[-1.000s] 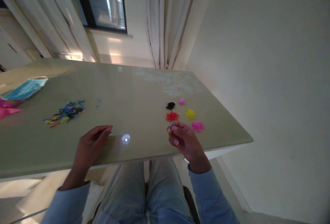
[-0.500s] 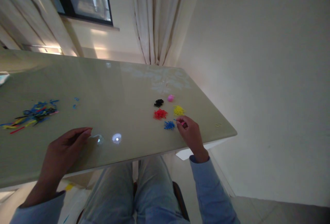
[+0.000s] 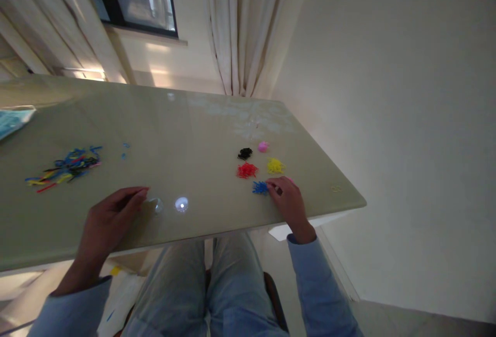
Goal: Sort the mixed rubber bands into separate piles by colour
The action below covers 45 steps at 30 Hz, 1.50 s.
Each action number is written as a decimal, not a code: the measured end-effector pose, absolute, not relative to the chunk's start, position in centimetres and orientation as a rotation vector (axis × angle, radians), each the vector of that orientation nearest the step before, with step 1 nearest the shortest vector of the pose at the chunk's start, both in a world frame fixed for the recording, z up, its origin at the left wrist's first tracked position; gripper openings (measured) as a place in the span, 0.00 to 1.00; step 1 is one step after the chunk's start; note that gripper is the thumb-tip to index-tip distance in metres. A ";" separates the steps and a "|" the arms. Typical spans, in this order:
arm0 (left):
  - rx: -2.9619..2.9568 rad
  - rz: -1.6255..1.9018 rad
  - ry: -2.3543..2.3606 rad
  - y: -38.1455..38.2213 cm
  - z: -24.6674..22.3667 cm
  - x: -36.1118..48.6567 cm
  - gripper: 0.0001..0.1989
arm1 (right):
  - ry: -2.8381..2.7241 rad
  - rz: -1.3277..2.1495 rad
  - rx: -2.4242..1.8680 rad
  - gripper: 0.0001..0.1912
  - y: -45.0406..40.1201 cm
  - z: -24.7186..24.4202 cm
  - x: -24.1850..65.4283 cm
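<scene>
My right hand (image 3: pixel 287 200) is closed in a pinch at the right edge of a small pile of thin blue strips (image 3: pixel 259 187). Its fingertips touch that pile, and whether a strip is between them is hidden. A bit of pink shows behind its knuckles. Just beyond lie a red pile (image 3: pixel 247 170), a yellow pile (image 3: pixel 275 166), a black pile (image 3: pixel 245 153) and a pink pile (image 3: pixel 263 146). My left hand (image 3: pixel 112 218) hovers low over the table, thumb and forefinger pressed together. What it pinches, if anything, is too small to make out.
A mixed heap of coloured strips (image 3: pixel 70 166) lies on the left of the glossy table (image 3: pixel 186 135), with loose blue bits (image 3: pixel 124 156) beside it. A light-blue packet (image 3: pixel 15 121) rests at the far left. Small yellow pieces (image 3: pixel 336 188) lie near the right corner.
My right hand has lowered slightly onto the blue pile; the blue strip that stuck out of its fingers no longer shows. My left hand keeps its pinch. The view has shifted a little left.
</scene>
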<state>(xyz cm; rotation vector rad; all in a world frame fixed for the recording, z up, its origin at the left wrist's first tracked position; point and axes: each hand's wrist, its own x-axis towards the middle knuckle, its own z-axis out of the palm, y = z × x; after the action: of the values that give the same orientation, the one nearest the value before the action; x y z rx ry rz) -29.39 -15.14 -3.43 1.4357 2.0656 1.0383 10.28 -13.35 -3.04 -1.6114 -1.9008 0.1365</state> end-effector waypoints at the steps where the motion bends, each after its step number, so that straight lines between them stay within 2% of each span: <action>1: 1.443 1.049 2.049 -15.1 -3.5 -29.4 0.23 | -1.883 0.126 -1.585 0.08 -13.6 -2.9 10.1; 4: 1.472 1.094 1.993 -15.1 -3.7 -29.5 0.22 | -1.852 0.144 -1.469 0.08 -14.6 -2.6 8.0; 10: 1.515 1.214 1.858 -15.0 -4.4 -29.5 0.21 | -2.080 0.479 -1.196 0.08 -15.5 -3.7 0.9; 18: 1.406 1.175 1.700 -13.4 -4.1 -31.6 0.21 | -2.086 0.448 -1.179 0.09 -13.5 -5.0 -0.8; 21: 1.421 1.169 1.855 -12.5 -3.7 -34.3 0.20 | -2.071 0.511 -1.117 0.09 -13.3 -5.5 0.1; 24: 1.501 1.135 2.208 -12.6 -3.2 -37.8 0.16 | -2.062 0.562 -1.072 0.11 -13.4 -5.7 0.6; 29: 1.491 0.822 2.686 -13.7 -2.6 -42.9 0.19 | -2.071 0.543 -1.065 0.12 -13.5 -5.7 0.7; 36: 1.496 0.519 2.692 -13.4 -2.7 -45.2 0.20 | -2.091 0.486 -1.098 0.13 -13.4 -5.9 0.7; 45: 1.579 0.528 2.681 -13.3 -3.2 -44.5 0.19 | -2.094 0.432 -1.109 0.14 -13.6 -5.6 0.4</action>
<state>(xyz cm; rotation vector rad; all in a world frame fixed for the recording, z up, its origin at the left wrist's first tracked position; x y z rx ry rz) -44.50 -13.28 -3.22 1.5790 2.6808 0.5284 0.45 -13.61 -5.65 -1.1089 -2.0938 0.4320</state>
